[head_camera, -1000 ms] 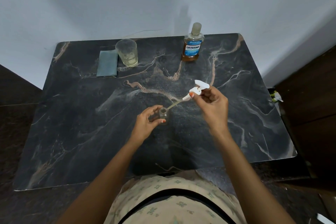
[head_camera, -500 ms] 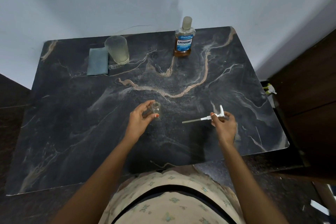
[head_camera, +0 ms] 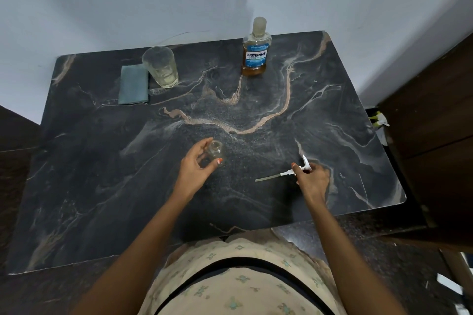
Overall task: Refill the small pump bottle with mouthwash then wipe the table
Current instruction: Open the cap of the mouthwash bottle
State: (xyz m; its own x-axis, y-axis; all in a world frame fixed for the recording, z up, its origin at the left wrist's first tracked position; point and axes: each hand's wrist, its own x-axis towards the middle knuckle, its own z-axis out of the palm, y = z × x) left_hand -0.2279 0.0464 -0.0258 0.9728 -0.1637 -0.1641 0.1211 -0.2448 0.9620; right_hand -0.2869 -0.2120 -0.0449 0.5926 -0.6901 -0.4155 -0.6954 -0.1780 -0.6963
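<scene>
Pump (head_camera: 288, 173) now down on table (head_camera: 102, 161), clear of small bottle (head_camera: 216, 152), in right fingers' (head_camera: 312, 168) pinch; left fingers (head_camera: 202, 147) around bottle.

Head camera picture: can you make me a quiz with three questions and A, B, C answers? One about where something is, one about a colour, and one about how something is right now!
1. Where is the folded cloth?
A) on the floor
B) just left of the glass
C) on the person's lap

2. What colour is the liquid in the mouthwash bottle?
A) green
B) pink
C) amber-brown

3. How is the small bottle in the left hand?
A) open, with its pump off
B) closed by its pump
C) wrapped in paper

Answers:
1 B, the cloth lies right beside the glass, on its left.
2 C, amber-brown shows below the blue label.
3 A, its mouth is bare, and the right hand holds the pump apart from it.
</scene>
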